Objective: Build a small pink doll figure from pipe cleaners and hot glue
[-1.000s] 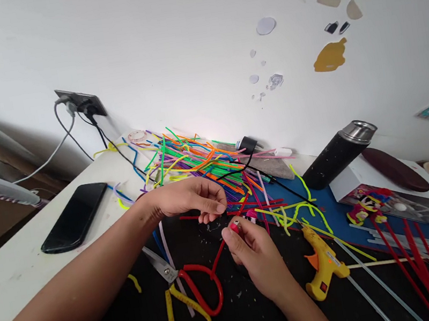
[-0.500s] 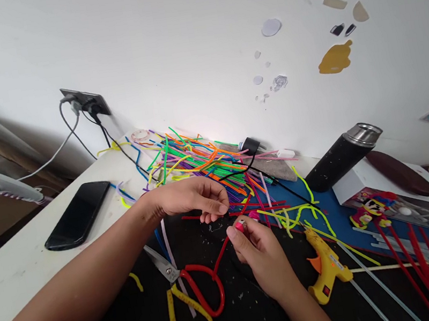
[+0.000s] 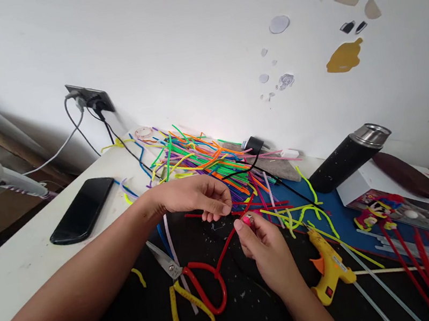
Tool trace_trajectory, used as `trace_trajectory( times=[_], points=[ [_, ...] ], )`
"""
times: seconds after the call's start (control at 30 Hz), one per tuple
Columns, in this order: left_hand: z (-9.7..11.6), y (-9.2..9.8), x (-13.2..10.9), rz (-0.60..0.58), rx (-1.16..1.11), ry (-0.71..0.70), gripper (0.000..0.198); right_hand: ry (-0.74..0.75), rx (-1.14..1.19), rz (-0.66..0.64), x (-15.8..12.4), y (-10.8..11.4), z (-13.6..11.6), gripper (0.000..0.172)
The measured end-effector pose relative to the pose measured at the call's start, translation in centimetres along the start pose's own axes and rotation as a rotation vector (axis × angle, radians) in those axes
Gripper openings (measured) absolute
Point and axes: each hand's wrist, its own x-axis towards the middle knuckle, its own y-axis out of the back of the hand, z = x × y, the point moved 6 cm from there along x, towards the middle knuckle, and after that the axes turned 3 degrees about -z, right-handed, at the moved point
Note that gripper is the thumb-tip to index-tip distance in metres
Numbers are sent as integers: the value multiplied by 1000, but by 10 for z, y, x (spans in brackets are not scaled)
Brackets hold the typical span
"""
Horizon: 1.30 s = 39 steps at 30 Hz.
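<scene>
My right hand (image 3: 270, 252) is closed, thumb and fingertips pinching a small bright pink piece (image 3: 247, 221) with a pale patch; the fingers cover most of it. Just up and left of it, my left hand (image 3: 198, 195) has its fingertips pressed together; whatever is between them is too small to make out. A red pipe cleaner (image 3: 225, 250) slants from the scissors' handle up toward the right hand. Below my left wrist lie scissors (image 3: 190, 289) with one red and one yellow handle, blades pointing up and left. A yellow glue gun (image 3: 329, 267) rests to the right.
A pile of colourful pipe cleaners (image 3: 197, 155) spreads along the wall, crossed by a black cable. On the left lies a phone (image 3: 83, 209). A black flask (image 3: 344, 159) leans by a white box (image 3: 365, 185), with a small pipe-cleaner figure (image 3: 379, 210) in front.
The whole view has shifted a little, so things sit slightly further right. Less of the pink piece shows above my right fingers. Both hands stay close together in much the same pose.
</scene>
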Motion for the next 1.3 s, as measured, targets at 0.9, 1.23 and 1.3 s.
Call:
trace_trajectory(
  times=[0.9, 1.23, 1.3],
  points=[
    [10, 30, -8, 366, 140, 28, 32, 249, -887, -195, -11, -25, -13, 4],
    [-1, 18, 0, 230, 205, 105, 31, 369, -991, -84, -13, -15, -21, 20],
    [0, 16, 0, 219, 207, 110, 30, 346, -867, -35, -13, -9, -25, 20]
  ],
)
